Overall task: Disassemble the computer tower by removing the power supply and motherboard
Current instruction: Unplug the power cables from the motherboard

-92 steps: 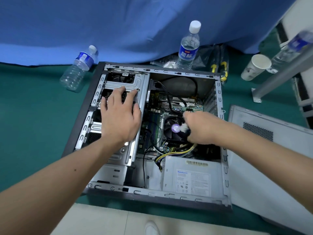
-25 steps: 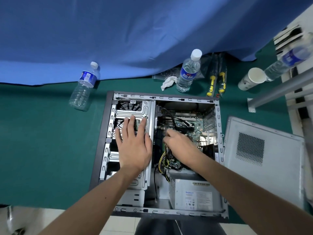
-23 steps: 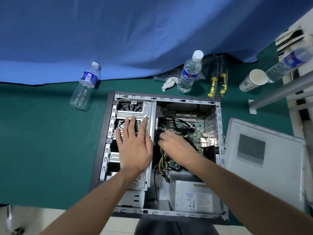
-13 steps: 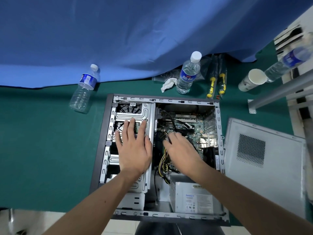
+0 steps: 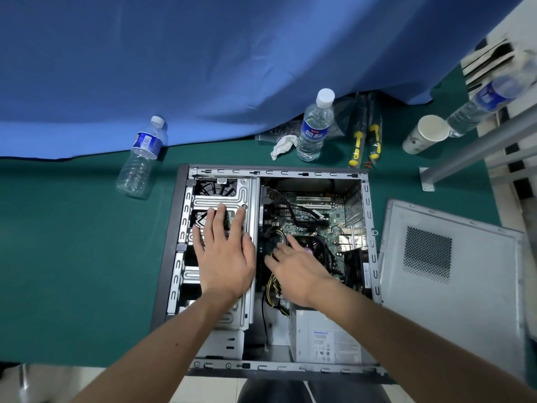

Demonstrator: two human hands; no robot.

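Item: my two arms and hands, seen from my own head.

My left hand (image 5: 225, 257) and right hand (image 5: 299, 267) are bare: no gloves, rings or watch. Both my forearms are uncovered right to the frame edge, no sleeve showing. My left forearm carries two small dark moles. Dark trousers cover my legs at the bottom edge.

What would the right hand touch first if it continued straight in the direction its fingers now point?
Most likely the black and yellow cable bundle just beyond the right hand's fingertips, at the left edge of the motherboard. Depth is unclear, so the fingers may already touch the cables or the board below.
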